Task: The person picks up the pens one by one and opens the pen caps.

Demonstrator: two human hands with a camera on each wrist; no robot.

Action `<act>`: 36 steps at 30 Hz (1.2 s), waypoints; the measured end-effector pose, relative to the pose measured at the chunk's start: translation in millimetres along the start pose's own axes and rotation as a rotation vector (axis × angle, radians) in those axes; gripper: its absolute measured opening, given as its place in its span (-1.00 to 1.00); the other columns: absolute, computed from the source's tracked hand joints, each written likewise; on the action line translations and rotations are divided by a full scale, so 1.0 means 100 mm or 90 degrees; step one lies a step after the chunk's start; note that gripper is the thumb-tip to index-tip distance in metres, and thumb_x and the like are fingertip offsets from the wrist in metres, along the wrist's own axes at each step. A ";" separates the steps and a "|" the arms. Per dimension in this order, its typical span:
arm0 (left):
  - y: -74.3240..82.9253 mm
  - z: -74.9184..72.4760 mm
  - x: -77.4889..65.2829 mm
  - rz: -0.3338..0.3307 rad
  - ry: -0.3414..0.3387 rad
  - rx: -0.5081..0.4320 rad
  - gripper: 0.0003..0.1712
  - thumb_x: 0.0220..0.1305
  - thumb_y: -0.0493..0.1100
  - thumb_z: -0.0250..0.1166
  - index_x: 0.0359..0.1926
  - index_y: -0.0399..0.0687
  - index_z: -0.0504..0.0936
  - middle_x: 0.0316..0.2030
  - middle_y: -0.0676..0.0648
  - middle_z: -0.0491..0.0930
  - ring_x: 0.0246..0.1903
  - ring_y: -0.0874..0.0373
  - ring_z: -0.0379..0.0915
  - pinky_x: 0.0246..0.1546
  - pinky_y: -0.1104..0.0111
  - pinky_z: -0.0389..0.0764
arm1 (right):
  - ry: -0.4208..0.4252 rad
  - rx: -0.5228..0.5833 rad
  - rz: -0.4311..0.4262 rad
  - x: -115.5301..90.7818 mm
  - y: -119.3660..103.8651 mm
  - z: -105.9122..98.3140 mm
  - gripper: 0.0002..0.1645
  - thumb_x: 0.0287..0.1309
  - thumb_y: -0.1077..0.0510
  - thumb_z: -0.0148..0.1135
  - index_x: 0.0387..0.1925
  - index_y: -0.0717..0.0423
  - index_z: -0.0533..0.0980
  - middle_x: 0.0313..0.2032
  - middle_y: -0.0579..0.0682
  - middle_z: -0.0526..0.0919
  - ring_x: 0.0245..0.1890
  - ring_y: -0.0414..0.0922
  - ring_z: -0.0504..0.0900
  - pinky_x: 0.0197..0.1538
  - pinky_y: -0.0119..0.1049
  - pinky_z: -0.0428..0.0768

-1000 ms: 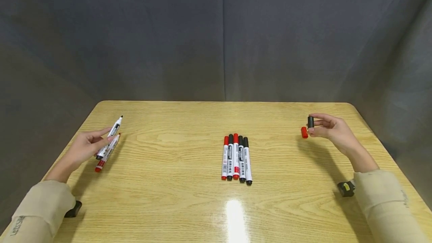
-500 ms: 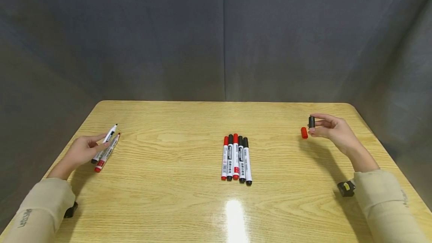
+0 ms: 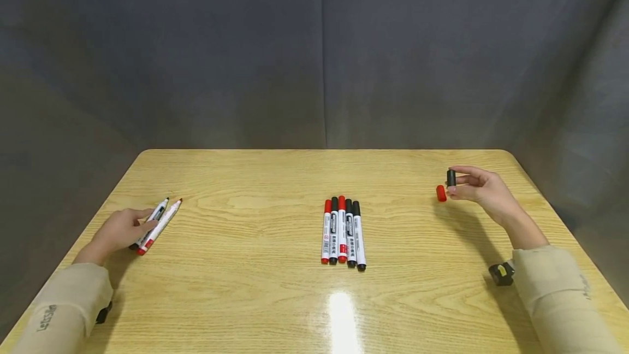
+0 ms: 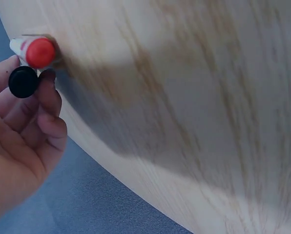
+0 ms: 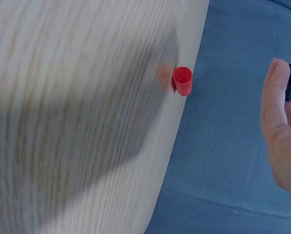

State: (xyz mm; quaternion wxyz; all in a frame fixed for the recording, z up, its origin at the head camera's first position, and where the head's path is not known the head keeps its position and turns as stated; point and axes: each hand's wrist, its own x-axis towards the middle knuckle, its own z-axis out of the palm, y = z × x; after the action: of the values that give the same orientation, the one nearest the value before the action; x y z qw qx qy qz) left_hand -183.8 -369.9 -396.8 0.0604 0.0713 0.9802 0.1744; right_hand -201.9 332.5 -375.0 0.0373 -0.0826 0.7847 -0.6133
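Beige sleeves (image 3: 71, 294), lower corners, dark lettering (image 3: 46, 318) on the left; yellow-marked black box (image 3: 500, 274) by the right cuff (image 3: 552, 275).

At left in the head view: black marker (image 3: 159, 211), white-barrelled, uncapped, tip toward the upper right, gripped in left hand (image 3: 118, 230); just beside, red marker (image 3: 165, 222), likewise white-barrelled and uncapped, slanting the same way. At right: black cap (image 3: 451, 178), roughly upright, pinched in right hand (image 3: 486, 193); near it, red cap (image 3: 441, 193) on the counter (image 3: 236, 288), open-mouthed in the right wrist view.
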 end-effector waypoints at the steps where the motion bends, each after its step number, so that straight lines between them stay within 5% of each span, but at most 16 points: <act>1: -0.01 0.00 0.00 -0.003 -0.003 0.001 -0.40 0.30 -0.06 0.08 0.14 -0.52 0.31 -0.72 0.00 0.36 -0.73 0.18 0.17 -0.72 0.35 0.24 | -0.001 0.005 0.000 0.01 0.00 0.00 -0.33 0.06 0.34 0.24 0.18 0.43 0.20 -0.29 -0.02 0.54 -0.35 -0.17 0.63 -0.23 -0.34 0.58; 8: -0.03 0.00 -0.03 -0.023 -0.010 0.041 -0.33 0.32 0.06 0.02 0.14 -0.51 0.31 -0.59 -0.10 0.47 -0.64 0.14 0.22 -0.66 0.33 0.24 | 0.005 -0.045 0.007 0.06 0.00 -0.04 -0.28 0.10 0.29 0.22 0.23 0.45 0.13 -0.27 -0.05 0.51 -0.32 -0.20 0.62 -0.20 -0.34 0.57; 14: 0.08 -0.08 -0.05 -0.055 0.044 0.057 -0.29 0.34 0.11 -0.05 0.18 -0.47 0.28 -0.64 -0.08 0.42 -0.71 0.15 0.19 -0.72 0.34 0.21 | 0.015 -0.075 0.034 0.11 0.02 -0.10 -0.23 0.10 0.28 0.22 0.27 0.42 0.10 -0.24 -0.04 0.45 -0.32 -0.25 0.61 -0.18 -0.35 0.56; 22: 0.29 -0.18 -0.06 -0.006 0.102 0.042 -0.35 0.35 0.03 -0.02 0.21 -0.44 0.26 -0.70 -0.02 0.36 -0.78 0.16 0.12 -0.76 0.33 0.18 | 0.003 -0.029 0.069 0.15 0.08 -0.17 -0.37 0.06 0.33 0.24 0.18 0.11 0.26 -0.21 0.14 0.34 -0.33 -0.24 0.62 -0.15 -0.32 0.56; 29: 0.53 -0.24 -0.05 0.036 0.154 0.028 -0.41 0.34 -0.04 0.01 0.23 -0.38 0.27 -0.69 0.00 0.39 -0.79 0.15 0.13 -0.77 0.33 0.17 | -0.037 -0.101 0.111 0.20 0.13 -0.23 -0.17 0.08 0.29 0.24 0.28 0.46 0.04 -0.22 0.09 0.40 -0.31 -0.26 0.58 -0.14 -0.26 0.56; 36: 0.72 -0.25 -0.05 0.094 0.206 0.018 -0.45 0.32 -0.09 0.07 0.20 -0.38 0.33 -0.77 0.04 0.32 -0.81 0.21 0.07 -0.76 0.36 0.15 | -0.071 -0.162 0.150 0.25 0.20 -0.28 -0.18 0.09 0.18 0.25 0.28 0.42 0.09 -0.20 0.08 0.46 -0.43 -0.23 0.48 -0.29 -0.24 0.54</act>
State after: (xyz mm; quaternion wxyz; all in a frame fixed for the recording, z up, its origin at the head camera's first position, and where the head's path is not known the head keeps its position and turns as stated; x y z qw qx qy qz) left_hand -173.7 -311.9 -347.4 -0.1120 0.1151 0.9716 0.1737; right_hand -232.9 359.6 -386.4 0.1413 -0.0280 0.8569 -0.4950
